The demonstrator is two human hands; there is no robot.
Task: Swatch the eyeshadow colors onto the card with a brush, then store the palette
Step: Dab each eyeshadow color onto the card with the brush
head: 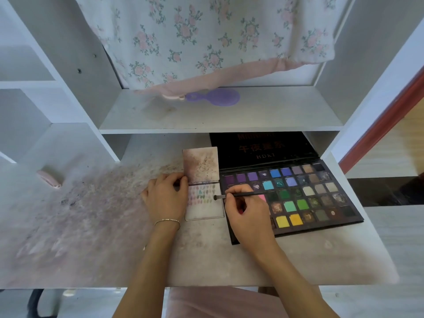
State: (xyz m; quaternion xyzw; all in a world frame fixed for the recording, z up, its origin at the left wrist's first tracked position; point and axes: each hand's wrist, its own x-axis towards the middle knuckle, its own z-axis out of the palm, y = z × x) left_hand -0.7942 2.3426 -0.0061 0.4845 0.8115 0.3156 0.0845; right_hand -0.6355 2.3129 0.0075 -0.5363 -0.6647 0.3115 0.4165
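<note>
Bare forearms, no sleeves; left wrist [167, 222] — thin bracelet [167, 220], possibly beaded; right hand [249, 216] unadorned.

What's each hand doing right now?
Left hand: fingers curled at the card's left edge, holding it steady.
Right hand: pinching the brush, tip over the card.

Both forearms reaching forward side by side, bare. Left hand [165, 196] palm down, fingers curled at the tips, thumb and forefinger pressed together, a thin bracelet at the wrist. Right hand [246, 211] knuckles up, fingers curled in a pinch, wrist slightly bent inward
</note>
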